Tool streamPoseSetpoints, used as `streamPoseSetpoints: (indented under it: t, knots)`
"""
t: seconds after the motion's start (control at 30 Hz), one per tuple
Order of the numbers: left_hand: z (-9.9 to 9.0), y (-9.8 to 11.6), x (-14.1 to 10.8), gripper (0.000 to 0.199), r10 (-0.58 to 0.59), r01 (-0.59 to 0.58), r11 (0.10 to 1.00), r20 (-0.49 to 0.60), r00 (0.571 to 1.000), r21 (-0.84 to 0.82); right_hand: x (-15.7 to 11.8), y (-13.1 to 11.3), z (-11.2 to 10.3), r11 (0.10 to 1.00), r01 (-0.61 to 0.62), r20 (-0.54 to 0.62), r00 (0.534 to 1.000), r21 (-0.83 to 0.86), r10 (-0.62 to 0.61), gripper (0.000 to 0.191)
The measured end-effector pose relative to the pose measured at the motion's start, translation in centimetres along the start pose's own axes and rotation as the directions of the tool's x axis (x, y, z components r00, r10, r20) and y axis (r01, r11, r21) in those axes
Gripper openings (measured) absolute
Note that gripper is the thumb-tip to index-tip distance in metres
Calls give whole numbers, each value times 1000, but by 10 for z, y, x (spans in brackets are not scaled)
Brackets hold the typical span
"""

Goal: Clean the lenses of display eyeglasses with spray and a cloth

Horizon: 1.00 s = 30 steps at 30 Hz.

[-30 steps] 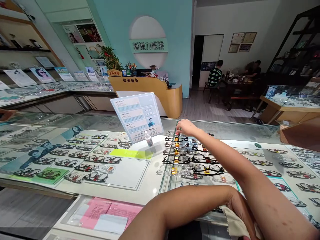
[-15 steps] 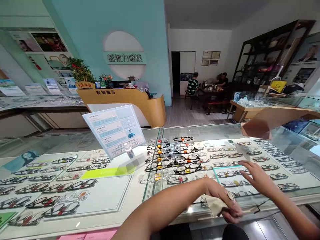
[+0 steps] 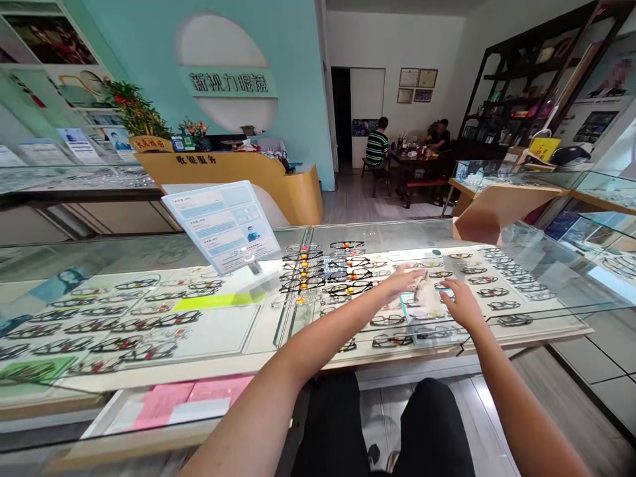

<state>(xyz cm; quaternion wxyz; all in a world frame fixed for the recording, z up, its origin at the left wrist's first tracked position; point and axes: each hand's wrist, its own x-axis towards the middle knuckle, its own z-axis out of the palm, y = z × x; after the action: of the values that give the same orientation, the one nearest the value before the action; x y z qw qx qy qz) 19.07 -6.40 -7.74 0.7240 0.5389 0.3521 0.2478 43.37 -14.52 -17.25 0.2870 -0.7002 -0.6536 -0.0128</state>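
My left hand (image 3: 401,281) reaches forward over the glass counter top with a beige cloth (image 3: 424,295) in its fingers; the cloth is slightly smeared by motion. To its right, my right hand (image 3: 463,306) is open, fingers apart, its tips close to the cloth. Both hands are over a teal-edged panel (image 3: 405,308) inside the case. Rows of spectacle frames lie around and below them, such as a dark pair (image 3: 392,340) nearer to me. To the left, several black spectacles (image 3: 350,289) form a column on the counter.
A printed sign (image 3: 221,225) stands left on the counter, a small bottle (image 3: 253,264) beside it. A brown angled stand (image 3: 497,212) is at the back right. Below the left counter, an open drawer holds pink sheets (image 3: 163,404). Two people sit at a far table (image 3: 417,162).
My left hand has carried the cloth forward from the counter's near edge onto the glass. My right hand stays spread over the glass. The view has shifted, showing my legs and the drawer.
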Motion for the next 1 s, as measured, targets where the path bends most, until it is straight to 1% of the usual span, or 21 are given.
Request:
streamPoseSetpoints:
  t: [0.03, 0.1, 0.17, 0.23, 0.27, 0.3, 0.33, 0.4, 0.43, 0.5, 0.63, 0.8, 0.9, 1.0]
  knots:
    - [-5, 4, -7, 47, 54, -48, 994, -51, 997, 103, -1, 1, 1, 1000, -9, -8, 1000, 0, 9, 43]
    - [-23, 10, -32, 51, 175, -133, 935, -102, 979, 328, -1, 3, 1, 1000, -15, -12, 1000, 3, 15, 43]
    - [-47, 13, -64, 37, 287, -201, 836, -94, 953, 511, -1, 3, 1, 1000, -15, -7, 1000, 8, 15, 45]
    - [-76, 15, -94, 21, 369, -218, 714, -93, 925, 665, -1, 2, 0, 1000, -18, -4, 1000, 1, 18, 47]
    - [-91, 16, -106, 19, 417, -204, 607, -89, 905, 768, -1, 1, -1, 1000, -19, 1, 1000, -7, 19, 49]
    - [-106, 16, -115, 18, 472, -139, 331, -36, 881, 933, -1, 0, -2, 1000, -20, 7, 1000, -19, 20, 50]
    - [-119, 17, -120, 17, 477, -99, 230, -23, 878, 968, -1, -1, -3, 999, -21, 16, 1000, -31, 21, 52]
    - [-141, 18, -122, 15, 444, -52, 88, 7, 896, 995, -1, -4, -4, 999, -19, 38, 999, -50, 21, 54]
    - [-148, 18, -120, 14, 414, -47, 73, 12, 910, 996, -2, -4, -5, 998, -18, 45, 999, -55, 21, 55]
    - [-157, 18, -112, 15, 356, -39, 12, 32, 934, 999, -2, -5, -6, 998, -16, 48, 999, -62, 19, 55]
    - [-162, 19, -94, 21, 275, -44, -83, 66, 959, 996, -3, -5, -3, 996, 13, 40, 999, -90, -10, 55]
    - [-161, 24, -80, 19, 242, -57, -168, 97, 966, 984, -3, -6, -1, 992, 33, 45, 999, -121, -27, 57]
    - [-155, 24, -80, 19, 251, -43, -206, 95, 963, 978, -4, -7, -3, 991, 33, 51, 998, -130, -27, 59]
    - [-146, 21, -83, 25, 276, -10, -227, 74, 958, 974, -5, -7, -2, 991, 22, 43, 999, -135, -16, 59]
